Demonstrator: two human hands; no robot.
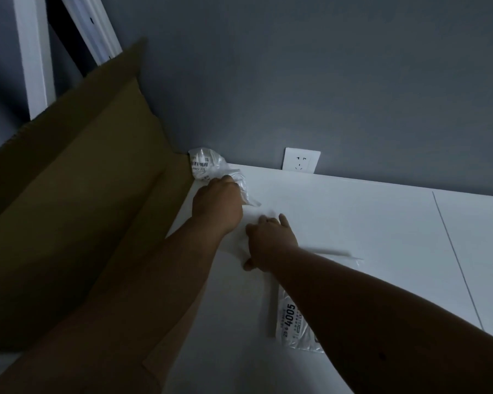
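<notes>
Bare forearms stretch over the white panel (353, 223), the right one crossing a labelled plastic bag (292, 322). At the panel's far corner, beside the cardboard box (69, 194), the left hand (217, 204) clutches a crumpled clear bag (208, 166). The right hand (271, 245) lies on a pale sheet (234, 245); whether it pinches it cannot be told. A sharp tug would likely tear the thin film.

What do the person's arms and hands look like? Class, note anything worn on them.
Both forearms are bare, with no sleeves in view. The left hand and right hand wear no gloves, and no watch, ring or bracelet shows. A small dark spot marks the right forearm. Dim light hides finer detail.
</notes>
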